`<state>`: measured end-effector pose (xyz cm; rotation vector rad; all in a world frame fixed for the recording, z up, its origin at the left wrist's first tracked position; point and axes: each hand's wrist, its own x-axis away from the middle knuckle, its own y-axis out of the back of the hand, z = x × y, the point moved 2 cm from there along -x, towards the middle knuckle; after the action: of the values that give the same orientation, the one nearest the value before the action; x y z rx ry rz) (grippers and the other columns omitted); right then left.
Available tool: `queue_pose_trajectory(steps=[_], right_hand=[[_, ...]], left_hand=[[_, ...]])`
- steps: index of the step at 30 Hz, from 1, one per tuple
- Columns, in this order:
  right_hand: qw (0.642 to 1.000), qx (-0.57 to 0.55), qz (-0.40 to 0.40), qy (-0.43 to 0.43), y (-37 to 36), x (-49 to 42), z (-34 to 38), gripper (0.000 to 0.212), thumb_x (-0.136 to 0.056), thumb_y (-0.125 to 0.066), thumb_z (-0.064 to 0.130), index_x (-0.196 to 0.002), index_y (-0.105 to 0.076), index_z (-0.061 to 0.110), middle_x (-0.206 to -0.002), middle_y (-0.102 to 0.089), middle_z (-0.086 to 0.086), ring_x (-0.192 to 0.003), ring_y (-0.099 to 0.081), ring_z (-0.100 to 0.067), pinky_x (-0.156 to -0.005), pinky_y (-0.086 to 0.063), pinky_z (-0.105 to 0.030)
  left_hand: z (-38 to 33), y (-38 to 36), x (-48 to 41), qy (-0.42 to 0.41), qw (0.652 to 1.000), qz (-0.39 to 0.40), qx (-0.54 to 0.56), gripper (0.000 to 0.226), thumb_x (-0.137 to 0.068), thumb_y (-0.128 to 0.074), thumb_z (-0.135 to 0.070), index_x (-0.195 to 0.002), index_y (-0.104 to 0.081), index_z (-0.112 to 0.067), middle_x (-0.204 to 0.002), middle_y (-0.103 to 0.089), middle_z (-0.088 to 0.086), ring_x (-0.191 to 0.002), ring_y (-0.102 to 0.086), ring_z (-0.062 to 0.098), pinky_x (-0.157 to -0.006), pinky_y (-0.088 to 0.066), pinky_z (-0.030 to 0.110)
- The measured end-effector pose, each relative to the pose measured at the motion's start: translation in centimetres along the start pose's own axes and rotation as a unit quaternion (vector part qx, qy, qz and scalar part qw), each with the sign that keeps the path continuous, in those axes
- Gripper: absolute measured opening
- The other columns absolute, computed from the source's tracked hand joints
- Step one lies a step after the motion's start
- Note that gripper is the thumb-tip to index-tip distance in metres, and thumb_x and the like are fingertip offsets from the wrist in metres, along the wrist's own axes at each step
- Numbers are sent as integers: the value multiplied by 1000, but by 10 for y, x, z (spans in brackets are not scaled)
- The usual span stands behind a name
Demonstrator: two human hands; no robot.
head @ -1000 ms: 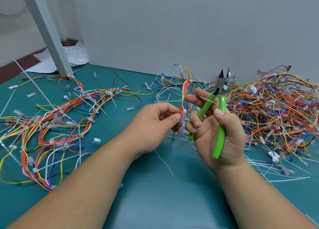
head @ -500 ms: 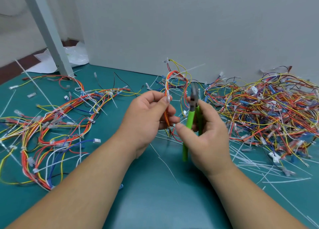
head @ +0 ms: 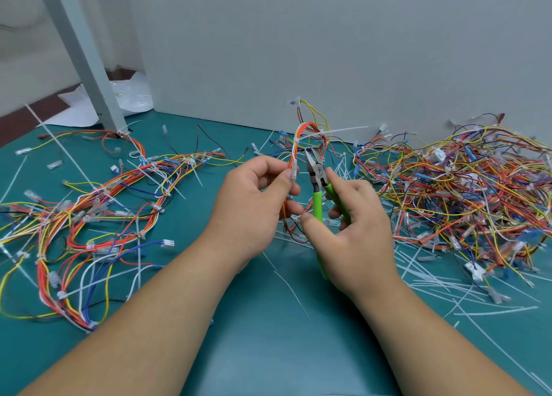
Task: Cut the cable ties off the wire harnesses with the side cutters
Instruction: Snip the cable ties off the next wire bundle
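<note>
Two bare forearms reach in over a teal table mat [head: 268, 351]. The right hand [head: 358, 237] curls its fingers around one pair of side cutters [head: 317, 177]. Both green handles show above the palm, but their lower ends are hidden behind the hand. The blades point up, and the gap between them looks narrow, though it is hard to make out. Just left of the cutters, the left hand [head: 254, 207] pinches one upright wire harness [head: 294, 153] between thumb and fingers, and its lower end is hidden behind those fingers. Above the cutters, one white cable tie [head: 340, 130] wraps the harness loop, its long tail sticking out sideways; whether there are more ties on it I cannot tell. To the right of the cutters is one dense heap of wires [head: 466, 186], cut off by the frame edge and too tangled to count. To the left of the cutters, a looser spread of wires [head: 89, 216] also runs out of view. Loose white tie strips [head: 442, 279] lie scattered to the right of and below the cutters, too many and too thin to count.
</note>
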<state>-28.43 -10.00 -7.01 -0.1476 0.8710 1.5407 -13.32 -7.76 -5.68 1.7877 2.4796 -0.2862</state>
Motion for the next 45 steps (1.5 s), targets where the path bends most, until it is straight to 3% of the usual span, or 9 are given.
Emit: queue_pose_trajectory(steps=[10, 17, 21, 31, 36, 45], right_hand=[[1000, 12, -24, 16, 1, -2, -4, 64, -75, -77, 28, -137, -66, 16, -103, -57, 1, -97, -56, -7, -89, -42, -14], [999, 30, -26, 15, 0, -3, -9, 51, -81, -85, 21, -130, -70, 22, -95, -54, 9, -85, -57, -12, -74, -39, -11], [999, 24, -21, 12, 0, -3, -9, 45, -82, -80, 26, -127, -72, 23, -93, -54, 8, -83, -57, -14, -73, -39, -12], [1000, 16, -19, 3, 0, -3, -11, 35, -86, -81, 17, -120, -74, 22, -91, -55, 10, -79, -57, -12, -72, -39, -11], [1000, 4, -28, 4, 0, -2, -8, 29, -84, -77, 24, -113, -74, 25, -89, -56, 7, -76, -58, -9, -70, -40, -11], [1000, -12, -6, -1, 1, -5, -8, 19, -87, -78, 13, -100, -72, 27, -84, -54, 11, -73, -55, -10, -68, -38, -12]], left_hand=[[1, 1, -2, -30, 999, -13, -35, 10, -100, -62, -14, -93, -69, -12, -65, -62, -9, -54, -48, 13, -53, -43, 25], [6, 2, -4, -27, 999, -14, -28, 13, -100, -61, -14, -90, -68, -14, -65, -57, -7, -54, -42, 9, -57, -36, 26], [7, 1, -4, -30, 999, -9, -27, 12, -99, -62, -16, -89, -68, -14, -64, -56, -8, -55, -43, 6, -56, -36, 24], [8, 1, -3, -30, 999, -3, -21, 12, -96, -62, -20, -89, -68, -13, -65, -56, -8, -54, -42, 8, -56, -35, 26], [6, 0, -3, -21, 1000, -1, -23, 16, -100, -60, -12, -86, -67, -16, -63, -56, -7, -54, -42, 7, -56, -35, 26], [7, -1, -2, -13, 1000, 7, -25, 15, -101, -58, -12, -89, -68, -14, -62, -56, -8, -53, -40, 9, -54, -35, 25]])
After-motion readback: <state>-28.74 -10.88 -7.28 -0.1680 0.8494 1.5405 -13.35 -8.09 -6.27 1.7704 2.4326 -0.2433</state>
